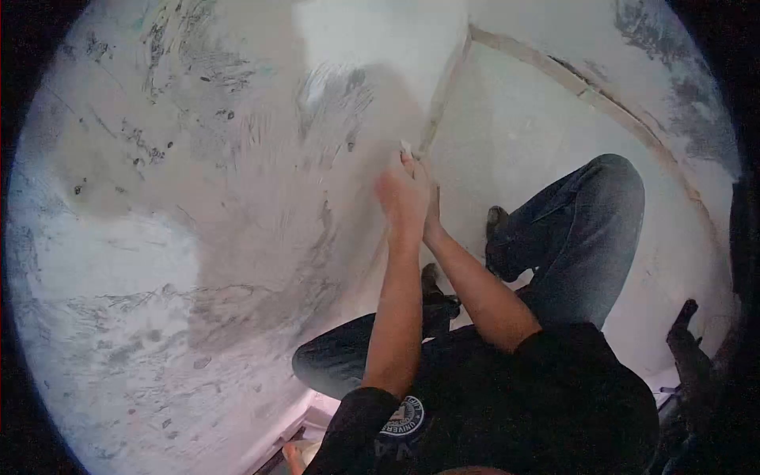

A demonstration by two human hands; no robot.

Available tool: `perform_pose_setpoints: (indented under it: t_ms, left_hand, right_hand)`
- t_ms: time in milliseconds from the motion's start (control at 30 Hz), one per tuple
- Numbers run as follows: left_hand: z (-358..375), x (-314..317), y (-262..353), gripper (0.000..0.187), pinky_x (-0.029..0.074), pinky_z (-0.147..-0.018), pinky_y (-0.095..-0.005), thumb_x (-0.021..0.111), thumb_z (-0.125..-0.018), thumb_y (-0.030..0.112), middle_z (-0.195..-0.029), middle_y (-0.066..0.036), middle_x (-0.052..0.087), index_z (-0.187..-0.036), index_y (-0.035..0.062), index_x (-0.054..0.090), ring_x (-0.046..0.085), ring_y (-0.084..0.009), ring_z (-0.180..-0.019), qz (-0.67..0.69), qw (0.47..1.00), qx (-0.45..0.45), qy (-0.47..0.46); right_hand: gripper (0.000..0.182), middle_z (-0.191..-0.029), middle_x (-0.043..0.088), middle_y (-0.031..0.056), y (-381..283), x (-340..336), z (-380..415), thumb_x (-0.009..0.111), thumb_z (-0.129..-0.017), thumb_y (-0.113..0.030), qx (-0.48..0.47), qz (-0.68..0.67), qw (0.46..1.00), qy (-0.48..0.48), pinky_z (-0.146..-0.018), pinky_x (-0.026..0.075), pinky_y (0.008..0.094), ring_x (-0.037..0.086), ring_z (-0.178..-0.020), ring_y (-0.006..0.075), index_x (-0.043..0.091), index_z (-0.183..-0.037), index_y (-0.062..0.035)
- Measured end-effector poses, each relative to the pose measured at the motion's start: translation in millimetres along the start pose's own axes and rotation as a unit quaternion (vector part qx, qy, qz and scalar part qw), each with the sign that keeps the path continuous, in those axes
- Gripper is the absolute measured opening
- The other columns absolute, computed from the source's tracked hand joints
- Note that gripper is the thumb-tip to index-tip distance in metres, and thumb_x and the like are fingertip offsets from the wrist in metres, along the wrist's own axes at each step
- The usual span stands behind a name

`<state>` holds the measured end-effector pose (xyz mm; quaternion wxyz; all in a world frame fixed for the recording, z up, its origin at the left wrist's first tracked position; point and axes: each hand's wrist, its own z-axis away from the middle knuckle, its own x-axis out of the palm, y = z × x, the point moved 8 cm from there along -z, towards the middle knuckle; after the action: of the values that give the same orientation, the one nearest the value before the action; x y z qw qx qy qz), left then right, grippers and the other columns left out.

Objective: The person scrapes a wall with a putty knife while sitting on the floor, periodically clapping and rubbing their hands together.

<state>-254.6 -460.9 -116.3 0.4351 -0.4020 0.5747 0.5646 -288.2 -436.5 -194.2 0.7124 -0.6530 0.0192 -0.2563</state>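
My two hands are together in front of me, close to the foot of the plastered wall point(261, 182). My left hand point(400, 196) is closed, its back toward me. A small white piece point(406, 147) sticks out past the fingertips; its lower part is hidden in the grip. Pressed against the left from the right side is my right hand point(431, 207), fingers curled and mostly covered by the left. What lies inside its grip I cannot tell. Both hands overlap the seam point(445, 91) between wall and pale floor in this view.
Grey smears and rough patches mark the wall. A brown strip point(582, 87) runs along the far floor edge. My bent knees point(613, 190) and a dark shoe point(496, 229) flank the arms. A dark object point(689, 344) lies at right, a skin-toned shape point(294, 457) low at left.
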Motion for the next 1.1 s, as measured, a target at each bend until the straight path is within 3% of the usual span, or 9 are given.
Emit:
perform_pose_setpoints:
  t_ms: [100, 167, 300, 367, 400, 500, 767, 933, 1100]
  left_hand:
    - [42.8, 3.9, -3.2, 0.037, 0.051, -0.082, -0.0449, 0.058, -0.095, 0.032, -0.094, -0.026, 0.069, -0.105, -0.003, 0.066, 0.068, -0.0396, -0.092, 0.168, 0.981, -0.064, -0.074]
    - [62.3, -12.6, -4.3, 0.047, 0.05, -0.083, -0.0429, 0.062, -0.094, 0.036, -0.104, -0.028, 0.067, -0.112, -0.0079, 0.062, 0.066, -0.0379, -0.098, 0.271, 0.96, 0.054, 0.051]
    - [84.4, -52.6, -45.9, 0.053, 0.047, -0.091, -0.0375, 0.062, -0.095, 0.04, -0.114, -0.02, 0.066, -0.119, -0.0075, 0.06, 0.062, -0.0285, -0.108, 0.342, 0.927, 0.033, 0.149]
    - [89.9, -38.1, -71.0, 0.055, 0.046, -0.093, -0.034, 0.062, -0.096, 0.04, -0.114, -0.012, 0.066, -0.126, -0.005, 0.058, 0.06, -0.022, -0.108, 0.524, 0.838, -0.148, -0.039]
    - [94.3, -48.2, -80.8, 0.055, 0.046, -0.093, -0.034, 0.062, -0.096, 0.04, -0.114, -0.012, 0.066, -0.126, -0.005, 0.058, 0.06, -0.022, -0.108, 0.533, 0.833, -0.144, -0.031]
    - [125.0, -53.1, -101.0, 0.059, 0.046, -0.091, -0.032, 0.066, -0.094, 0.042, -0.113, -0.01, 0.065, -0.132, -0.0005, 0.055, 0.06, -0.0168, -0.105, 0.559, 0.789, -0.237, -0.093]
    - [163.8, -111.1, -134.2, 0.041, 0.051, -0.084, -0.0304, 0.072, -0.093, 0.022, -0.111, -0.007, 0.063, -0.125, 0.0016, 0.055, 0.062, -0.0161, -0.1, 0.559, 0.803, -0.17, -0.116]
    - [170.3, -101.2, -144.7, 0.063, 0.046, -0.093, -0.0349, 0.079, -0.086, 0.035, -0.118, -0.009, 0.061, -0.133, 0.0022, 0.051, 0.059, -0.0198, -0.106, 0.518, 0.842, -0.114, -0.101]
    - [171.4, -109.9, -160.6, 0.074, 0.038, -0.106, -0.041, 0.052, -0.097, 0.058, -0.132, -0.014, 0.054, -0.144, 0.002, 0.039, 0.05, -0.0212, -0.124, 0.495, 0.864, -0.077, -0.054]
  right_hand:
    - [0.035, -0.092, 0.065, 0.0146, 14.7, -26.3, 22.6, 0.06, -0.096, -0.026, 0.03, 0.021, 0.998, 0.054, -0.072, 0.05, 0.0322, 0.058, -0.078, 0.0182, 0.057, -0.119, 0.0]
    - [0.035, -0.093, 0.065, 0.0152, 11.6, -24.8, 35.2, 0.059, -0.097, -0.026, 0.024, 0.035, 0.999, 0.024, -0.073, 0.05, 0.0339, 0.059, -0.08, 0.0198, 0.056, -0.12, 0.0]
    - [0.036, -0.093, 0.065, 0.0175, 1.7, 12.4, 70.4, 0.054, -0.099, -0.025, 0.011, 0.052, 0.996, -0.065, -0.076, 0.05, 0.0406, 0.063, -0.087, 0.026, 0.052, -0.124, -0.0001]
    - [0.037, -0.092, 0.064, 0.019, -32.5, 27.9, 89.4, 0.054, -0.098, -0.025, -0.097, 0.061, 0.99, -0.081, -0.076, 0.05, 0.042, 0.063, -0.087, 0.0303, 0.052, -0.126, -0.0005]
    - [0.039, -0.092, 0.064, 0.0205, -54.9, 33.9, 104.1, 0.054, -0.097, -0.025, -0.197, 0.062, 0.974, -0.091, -0.076, 0.049, 0.0433, 0.063, -0.087, 0.0346, 0.051, -0.127, -0.0008]
    - [0.043, -0.092, 0.063, 0.022, -52.9, 39.4, 127.8, 0.058, -0.094, -0.026, -0.18, 0.182, 0.941, -0.22, -0.075, 0.049, 0.0435, 0.061, -0.087, 0.0404, 0.053, -0.128, -0.0002]
    - [0.043, -0.097, 0.068, 0.0178, -101.0, 56.3, 176.4, 0.063, -0.095, -0.021, -0.249, 0.275, 0.865, -0.338, -0.075, 0.05, 0.0441, 0.066, -0.084, 0.0385, 0.054, -0.135, -0.0082]
    - [0.034, -0.098, 0.068, 0.0184, -102.6, 44.5, 174.8, 0.058, -0.098, -0.019, -0.179, 0.289, 0.872, -0.352, -0.078, 0.051, 0.0427, 0.067, -0.089, 0.0356, 0.057, -0.128, -0.0045]
    - [0.026, -0.085, 0.065, 0.0109, -98.9, 9.8, 151.9, 0.048, -0.103, -0.021, -0.04, 0.268, 0.91, -0.315, -0.072, 0.05, 0.0341, 0.063, -0.077, 0.0205, 0.059, -0.116, -0.0019]
